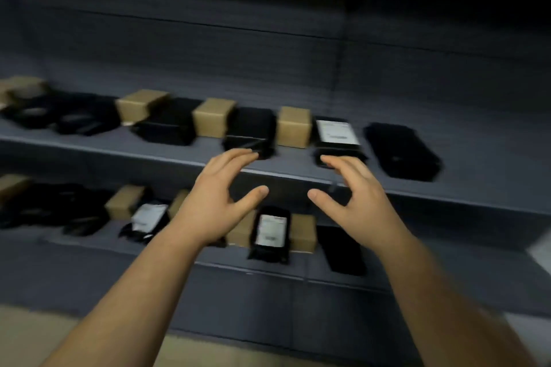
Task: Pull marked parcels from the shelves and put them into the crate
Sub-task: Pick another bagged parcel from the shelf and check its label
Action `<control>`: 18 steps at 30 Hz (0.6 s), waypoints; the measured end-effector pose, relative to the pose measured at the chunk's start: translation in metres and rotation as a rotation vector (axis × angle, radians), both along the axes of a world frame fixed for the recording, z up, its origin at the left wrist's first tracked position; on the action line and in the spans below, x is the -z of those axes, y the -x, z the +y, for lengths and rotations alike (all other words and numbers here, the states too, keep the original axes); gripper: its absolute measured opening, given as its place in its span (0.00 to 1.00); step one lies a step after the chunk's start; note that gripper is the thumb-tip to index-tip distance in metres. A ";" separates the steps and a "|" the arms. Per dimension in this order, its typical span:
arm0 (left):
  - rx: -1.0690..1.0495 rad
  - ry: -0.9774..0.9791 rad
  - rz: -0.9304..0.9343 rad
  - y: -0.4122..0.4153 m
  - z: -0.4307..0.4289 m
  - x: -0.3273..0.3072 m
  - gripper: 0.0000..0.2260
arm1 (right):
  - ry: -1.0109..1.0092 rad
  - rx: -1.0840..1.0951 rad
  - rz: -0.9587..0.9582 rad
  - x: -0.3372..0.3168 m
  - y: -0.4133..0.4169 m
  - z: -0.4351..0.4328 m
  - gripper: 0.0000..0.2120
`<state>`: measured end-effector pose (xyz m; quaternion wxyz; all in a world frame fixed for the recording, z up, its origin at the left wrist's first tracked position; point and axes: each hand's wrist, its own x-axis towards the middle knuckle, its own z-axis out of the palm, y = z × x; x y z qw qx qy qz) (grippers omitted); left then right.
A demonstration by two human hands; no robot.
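Two bare hands were raised before dark, blurred shelves. The left hand (220,197) and right hand (354,197) were held empty, each grip wide, fingers spread and lightly bent. A white-labelled parcel (337,134) was laid on the upper shelf (119,143), just beyond the right fingertips, its long axis running front to back. The right hand was judged nearer. A box (293,126) was set just left of it, and a black parcel (402,152) apart on its right. Room was left along the shelf's front edge. No crate was shown.
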<state>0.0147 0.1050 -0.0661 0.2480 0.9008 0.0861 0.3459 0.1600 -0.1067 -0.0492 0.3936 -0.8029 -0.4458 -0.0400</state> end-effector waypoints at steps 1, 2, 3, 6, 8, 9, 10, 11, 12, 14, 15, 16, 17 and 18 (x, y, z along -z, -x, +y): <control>-0.065 0.003 -0.004 0.024 0.024 0.001 0.28 | -0.003 -0.062 -0.001 0.000 0.012 0.035 0.29; -0.126 0.007 -0.003 0.048 0.045 0.003 0.28 | -0.009 -0.124 -0.003 0.001 0.025 0.069 0.29; -0.187 0.013 0.001 0.071 0.065 0.005 0.28 | -0.011 -0.183 -0.003 0.001 0.037 0.101 0.28; -0.364 0.026 0.010 0.135 0.115 0.006 0.28 | -0.003 -0.352 0.015 0.002 0.077 0.186 0.28; -0.478 0.016 0.009 0.171 0.143 0.003 0.28 | 0.007 -0.465 0.020 0.002 0.099 0.237 0.28; -0.536 0.007 0.012 0.188 0.155 0.002 0.28 | 0.011 -0.516 0.021 0.001 0.110 0.261 0.28; -0.590 0.002 0.016 0.204 0.167 0.001 0.28 | 0.010 -0.565 0.024 0.000 0.120 0.284 0.28; -0.641 0.000 0.019 0.219 0.176 0.000 0.28 | 0.003 -0.614 0.030 -0.001 0.130 0.307 0.27; -0.694 0.001 0.020 0.234 0.184 0.001 0.28 | 0.000 -0.666 0.034 -0.001 0.141 0.328 0.27; -0.804 0.003 0.017 0.263 0.195 0.000 0.28 | 0.002 -0.780 0.042 -0.001 0.165 0.368 0.27; -0.861 0.002 0.014 0.278 0.199 -0.002 0.28 | 0.002 -0.840 0.046 -0.001 0.178 0.386 0.28; -0.920 0.003 0.015 0.293 0.202 -0.005 0.29 | -0.001 -0.895 0.049 -0.003 0.192 0.404 0.29; -0.976 0.002 0.015 0.309 0.206 -0.008 0.29 | -0.004 -0.942 0.047 -0.006 0.207 0.422 0.29; -1.030 -0.001 0.010 0.325 0.209 -0.011 0.28 | -0.012 -0.988 0.041 -0.008 0.223 0.439 0.29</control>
